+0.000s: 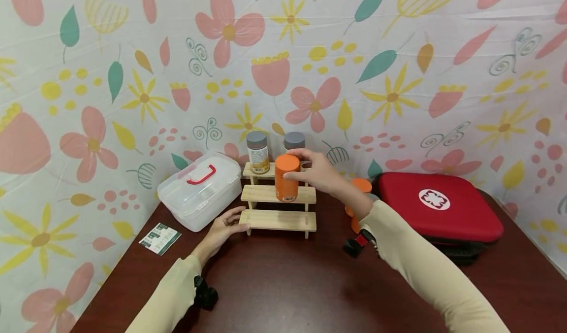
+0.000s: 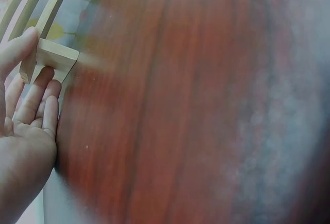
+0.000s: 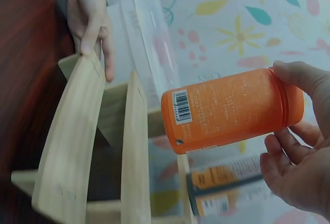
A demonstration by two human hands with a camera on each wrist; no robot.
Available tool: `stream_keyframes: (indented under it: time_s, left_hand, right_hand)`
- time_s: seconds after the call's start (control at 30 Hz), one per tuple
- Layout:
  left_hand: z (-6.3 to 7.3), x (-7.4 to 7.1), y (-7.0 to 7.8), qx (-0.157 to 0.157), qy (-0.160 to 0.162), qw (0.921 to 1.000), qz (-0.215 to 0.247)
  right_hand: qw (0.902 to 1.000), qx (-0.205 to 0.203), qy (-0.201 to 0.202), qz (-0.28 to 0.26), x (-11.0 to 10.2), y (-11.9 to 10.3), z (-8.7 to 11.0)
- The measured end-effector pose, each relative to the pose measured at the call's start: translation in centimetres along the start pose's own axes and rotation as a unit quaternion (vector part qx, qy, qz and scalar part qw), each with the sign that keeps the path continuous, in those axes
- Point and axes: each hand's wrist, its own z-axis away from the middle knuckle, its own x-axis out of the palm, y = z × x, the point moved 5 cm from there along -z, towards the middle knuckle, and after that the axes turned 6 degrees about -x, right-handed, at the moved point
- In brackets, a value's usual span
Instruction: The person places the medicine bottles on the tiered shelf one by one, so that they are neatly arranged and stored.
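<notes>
My right hand (image 1: 321,173) grips an orange bottle (image 1: 287,183) by its lid end. In the head view the bottle appears over the middle step of a three-tier wooden rack (image 1: 278,219); the right wrist view shows it apart from the planks, its barcode facing the camera. At the rack's left end, my left hand (image 1: 223,227) holds the lowest plank, the thumb (image 2: 23,48) on it and the fingers around its end. Two grey-lidded bottles stand on the top step: a left one (image 1: 258,155) in plain sight and a right one (image 1: 294,140) partly hidden.
Left of the rack sits a clear plastic box (image 1: 199,195) with a red handle, a printed card (image 1: 160,238) near it. Orange-lidded bottles (image 1: 362,185) are partly hidden behind the right forearm. A red case (image 1: 407,207) with a white emblem lies at the right.
</notes>
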Motion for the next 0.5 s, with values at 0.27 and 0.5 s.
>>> stream_keyframes:
  time_s: [0.27, 0.5]
  left_hand:
    - [-0.1, 0.1, 0.1, 0.005, -0.002, 0.9999, 0.009]
    - [-0.2, -0.1, -0.2, 0.002, 0.002, 1.0, 0.006]
  right_hand:
    - [0.9998, -0.015, 0.007, -0.014, 3.2, 0.1, -2.1]
    - [0.9994, -0.01, 0.033, 0.011, 5.3, 1.3, -3.6]
